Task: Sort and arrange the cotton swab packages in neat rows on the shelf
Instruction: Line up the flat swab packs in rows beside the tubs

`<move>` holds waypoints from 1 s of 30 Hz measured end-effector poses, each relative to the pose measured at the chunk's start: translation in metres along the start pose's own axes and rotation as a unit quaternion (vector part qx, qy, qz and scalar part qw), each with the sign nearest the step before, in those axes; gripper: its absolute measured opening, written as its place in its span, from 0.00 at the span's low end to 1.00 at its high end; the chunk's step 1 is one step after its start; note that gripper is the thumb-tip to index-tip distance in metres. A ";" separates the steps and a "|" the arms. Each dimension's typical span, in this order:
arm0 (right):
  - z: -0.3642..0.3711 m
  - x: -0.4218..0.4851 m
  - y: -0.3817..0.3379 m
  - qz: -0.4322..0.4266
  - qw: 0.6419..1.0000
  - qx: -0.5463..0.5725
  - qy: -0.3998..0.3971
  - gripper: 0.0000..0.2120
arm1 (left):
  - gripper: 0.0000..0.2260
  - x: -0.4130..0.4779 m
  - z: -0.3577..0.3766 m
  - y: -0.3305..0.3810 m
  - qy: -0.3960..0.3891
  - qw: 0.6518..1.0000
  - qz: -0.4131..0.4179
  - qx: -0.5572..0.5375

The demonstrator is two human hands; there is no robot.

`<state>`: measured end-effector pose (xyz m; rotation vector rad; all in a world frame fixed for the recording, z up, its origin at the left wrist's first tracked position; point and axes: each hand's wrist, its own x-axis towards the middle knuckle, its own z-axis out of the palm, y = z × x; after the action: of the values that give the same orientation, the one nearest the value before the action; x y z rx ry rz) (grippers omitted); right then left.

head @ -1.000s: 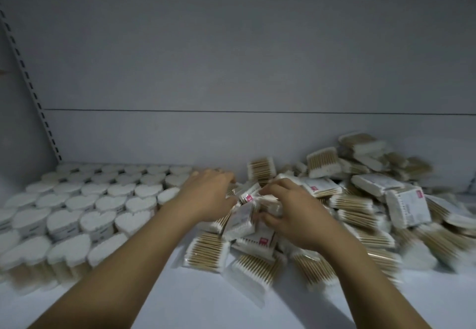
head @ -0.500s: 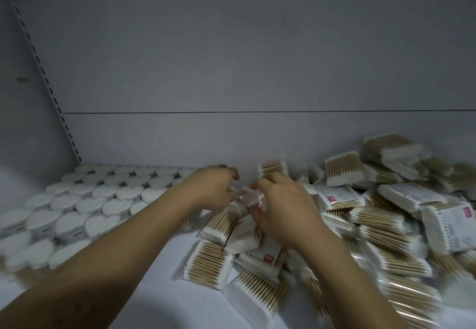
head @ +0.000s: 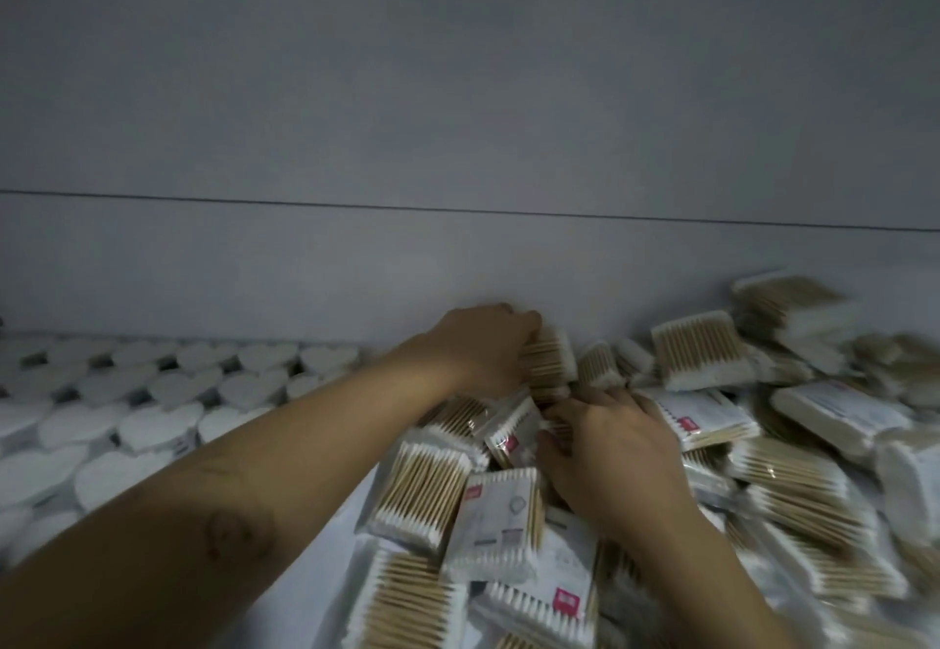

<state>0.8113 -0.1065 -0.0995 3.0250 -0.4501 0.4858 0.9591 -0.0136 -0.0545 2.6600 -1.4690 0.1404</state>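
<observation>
1. A person is reaching both bare arms onto a white shelf (head: 325, 536). They are working at a loose heap of cotton swab packages (head: 788, 485) that is sprawling from the centre of the view out toward 3 and 5 o'clock.

2. The left hand (head: 483, 348) is curling its fingers round an upright packet (head: 552, 358), which is standing on edge against the grey back panel (head: 458, 140) just past centre toward 1 o'clock. The right hand (head: 605, 450) is lying palm down on the heap just beside it, toward 5 o'clock. Its fingertips are buried among the packets, so it cannot be told whether they are pinching one. The two hands are working close together but apart.

3. By the look of it, the sorting is barely getting under way. At 9 o'clock, heart-shaped boxes (head: 152, 424) are sitting in tidy staggered rows, though what they are holding cannot be made out. Only a few flat packets are standing on edge along the back panel between 1 and 2 o'clock. The bulk are lying tilted, overlapping and facing every way, waiting to be lined up.

4. The flat packets are showing as thin rectangular sleeves of clear, glossy film. Pale wooden sticks with white cotton tips are showing through, and some faces are carrying a white label with a small red mark. The heart-shaped boxes are looking rigid, with smooth matte white lids.
</observation>
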 end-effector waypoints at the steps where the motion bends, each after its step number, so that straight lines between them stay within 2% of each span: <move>1: 0.001 -0.001 0.001 0.002 1.000 0.002 0.002 0.20 | 0.20 0.002 0.004 0.001 0.016 1.000 0.005 0.019; 4: 0.002 -0.002 0.002 0.009 1.000 0.011 0.006 0.19 | 0.24 0.008 0.013 0.003 0.055 0.997 0.007 0.054; 11: 0.002 -0.002 0.000 0.013 0.999 0.028 0.015 0.20 | 0.31 0.021 0.023 0.000 0.072 0.997 -0.013 0.023; 15: 0.002 -0.001 0.004 0.007 0.999 0.030 0.016 0.19 | 0.30 0.020 0.021 -0.004 0.085 0.993 -0.043 -0.062; 17: 0.003 -0.002 0.004 0.007 0.999 0.041 0.024 0.19 | 0.24 0.021 0.015 -0.004 0.105 0.985 -0.051 -0.125; 19: 0.001 -0.002 0.003 0.003 0.997 0.059 0.044 0.17 | 0.17 0.019 0.005 -0.006 0.136 0.972 -0.034 -0.188; 20: -0.001 -0.003 0.004 -0.001 0.996 0.066 0.065 0.15 | 0.17 0.016 0.000 -0.007 0.138 0.968 -0.017 -0.208; 23: -0.011 -0.004 0.011 0.015 0.981 0.099 0.168 0.07 | 0.26 0.000 -0.015 -0.011 0.105 0.972 0.017 -0.210; 26: -0.024 -0.001 0.022 0.055 0.959 0.174 0.219 0.14 | 0.25 -0.020 -0.028 -0.015 0.071 0.970 0.033 -0.232; 28: -0.033 0.004 0.022 0.062 0.941 0.268 0.197 0.22 | 0.22 -0.033 -0.037 -0.019 0.043 0.965 0.019 -0.258; 30: -0.040 0.006 0.013 0.029 0.917 0.358 0.173 0.24 | 0.19 -0.048 -0.044 -0.022 0.014 0.957 0.004 -0.291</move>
<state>0.8006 -0.1165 -0.0594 3.4561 -0.4032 1.4488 0.9511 0.0446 -0.0178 2.1624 -1.2626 -0.2212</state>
